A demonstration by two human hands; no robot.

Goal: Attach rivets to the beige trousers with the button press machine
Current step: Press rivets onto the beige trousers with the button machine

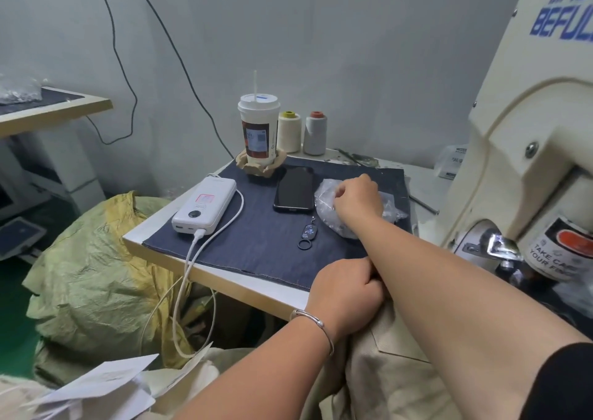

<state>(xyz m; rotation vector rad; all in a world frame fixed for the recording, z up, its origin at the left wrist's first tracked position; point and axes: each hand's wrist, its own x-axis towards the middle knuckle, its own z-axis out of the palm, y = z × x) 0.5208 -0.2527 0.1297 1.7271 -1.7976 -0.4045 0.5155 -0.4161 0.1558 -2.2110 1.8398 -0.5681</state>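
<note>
Side table (221, 286) covered by a dark denim mat (256, 227). On the mat: white power bank (205, 204) with white charging cable (192, 259), black smartphone (295, 191), lidded drink cup (258, 127) with straw in a brown paper holder (244, 162), small key ring (306, 235). Behind: cream thread cone (288, 132) beside grey thread cone (315, 133). Below left: yellow-green woven sack (93, 268)

Bare forearms, a thin silver bangle (316, 322) at the left wrist, a black sleeve (563, 384) on the right

Press machine (526, 105) reads "BEFUL"; its sticker (560, 252), "TAKE CARE"
</note>
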